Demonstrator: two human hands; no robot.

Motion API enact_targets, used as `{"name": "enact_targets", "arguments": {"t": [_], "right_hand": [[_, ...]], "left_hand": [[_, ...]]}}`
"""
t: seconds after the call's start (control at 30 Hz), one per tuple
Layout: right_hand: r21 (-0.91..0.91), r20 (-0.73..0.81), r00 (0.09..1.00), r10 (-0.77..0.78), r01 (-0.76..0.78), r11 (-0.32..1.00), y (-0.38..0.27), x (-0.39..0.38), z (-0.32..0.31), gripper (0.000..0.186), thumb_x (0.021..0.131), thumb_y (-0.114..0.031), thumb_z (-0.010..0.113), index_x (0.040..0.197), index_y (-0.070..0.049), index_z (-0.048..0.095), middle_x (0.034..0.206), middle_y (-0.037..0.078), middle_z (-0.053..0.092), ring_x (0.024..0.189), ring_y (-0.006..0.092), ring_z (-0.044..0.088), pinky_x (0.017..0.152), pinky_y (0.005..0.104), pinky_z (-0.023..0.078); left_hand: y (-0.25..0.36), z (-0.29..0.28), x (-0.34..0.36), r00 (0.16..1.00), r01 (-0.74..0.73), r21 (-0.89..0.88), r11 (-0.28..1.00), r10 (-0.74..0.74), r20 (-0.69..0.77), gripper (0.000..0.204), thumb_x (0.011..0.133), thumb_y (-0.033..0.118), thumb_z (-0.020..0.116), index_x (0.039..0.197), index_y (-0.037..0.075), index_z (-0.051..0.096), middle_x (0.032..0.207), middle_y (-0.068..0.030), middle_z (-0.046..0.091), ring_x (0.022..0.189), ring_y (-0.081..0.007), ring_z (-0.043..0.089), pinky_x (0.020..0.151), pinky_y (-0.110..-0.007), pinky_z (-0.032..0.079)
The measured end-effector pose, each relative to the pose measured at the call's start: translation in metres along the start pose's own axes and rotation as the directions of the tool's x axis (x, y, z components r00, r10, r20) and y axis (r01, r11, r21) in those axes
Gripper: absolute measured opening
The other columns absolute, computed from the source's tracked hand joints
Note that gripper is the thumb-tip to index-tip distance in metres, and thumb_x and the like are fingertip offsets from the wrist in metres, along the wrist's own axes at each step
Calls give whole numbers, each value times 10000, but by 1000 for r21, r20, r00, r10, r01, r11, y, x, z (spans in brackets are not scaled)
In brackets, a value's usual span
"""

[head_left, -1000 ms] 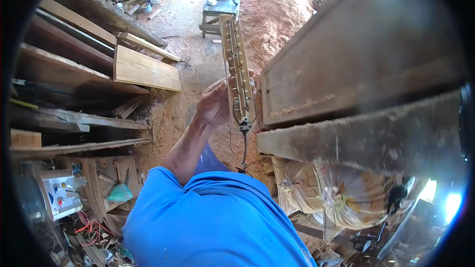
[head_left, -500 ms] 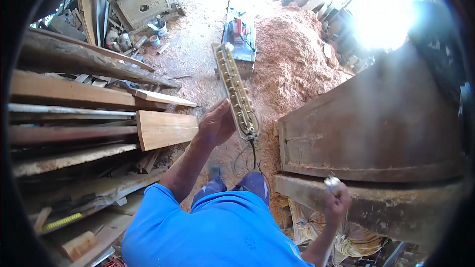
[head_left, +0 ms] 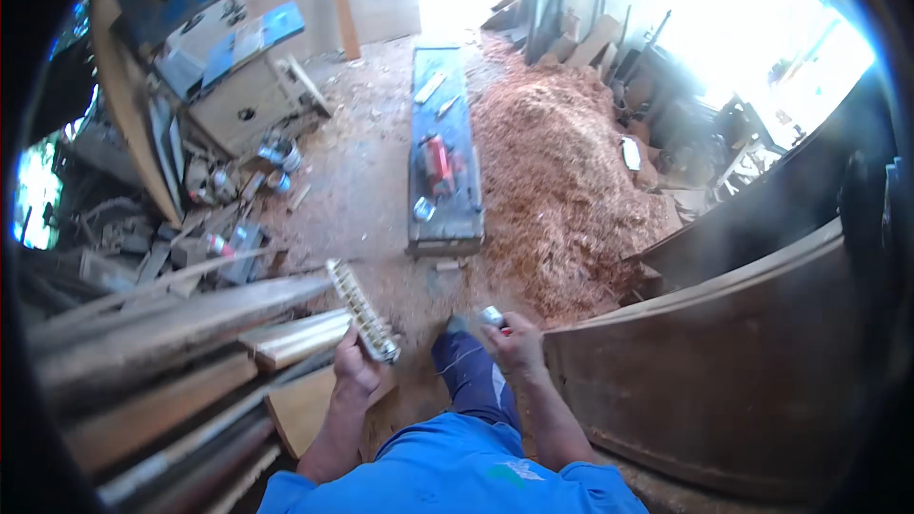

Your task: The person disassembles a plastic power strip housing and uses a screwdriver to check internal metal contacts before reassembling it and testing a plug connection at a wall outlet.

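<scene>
A long, narrow opened power strip (head_left: pixel 362 306), with rows of pale metal contacts along its inside, is in my left hand (head_left: pixel 356 367). The fingers grip its near end, and the far end tilts up to the left. My right hand (head_left: pixel 519 346) is closed around a small object with a whitish, silvery end (head_left: pixel 491 315); a dark part and a bit of red show by the fingers. Blur hides what kind of thing it is. The two hands are apart, in front of my legs.
Ahead stands a low, long bench (head_left: pixel 445 228) with a red power tool (head_left: pixel 439 165) on it. Reddish wood shavings (head_left: pixel 562 181) are heaped to its right. Stacked planks (head_left: pixel 171 400) lie on my left, and a large brown wooden panel (head_left: pixel 705 371) stands on my right.
The view has tilted up toward the bench. The power strip is now lower and farther left in my left hand. My right hand has come from the right side to the front.
</scene>
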State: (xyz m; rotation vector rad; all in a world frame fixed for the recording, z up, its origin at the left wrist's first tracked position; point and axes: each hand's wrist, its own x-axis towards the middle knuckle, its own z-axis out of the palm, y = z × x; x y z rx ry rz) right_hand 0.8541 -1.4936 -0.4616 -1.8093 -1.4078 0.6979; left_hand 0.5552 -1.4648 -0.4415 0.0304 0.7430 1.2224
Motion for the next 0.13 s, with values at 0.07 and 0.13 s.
{"name": "enact_targets", "arguments": {"t": [0.07,0.13], "right_hand": [[156,110,989,101,-118,981,19,50,15,319,769,-302,791,904,-28,699,816,144,687,731,269,664,686,359,530],[-26,194,979,63,-59,998,26,99,24,352,772,-349,791,925,-44,707,880,131,722,815,275,701,747,356,542]], "left_hand": [[13,42,41,993,26,26,999,-23,-112,420,1027,405,383,1288,95,492,973,-124,643,868,-301,649,832,-521,546],[28,68,80,996,-34,-48,998,38,83,469,1024,426,372,1415,171,416,1048,-129,633,935,-313,639,836,-521,546]]}}
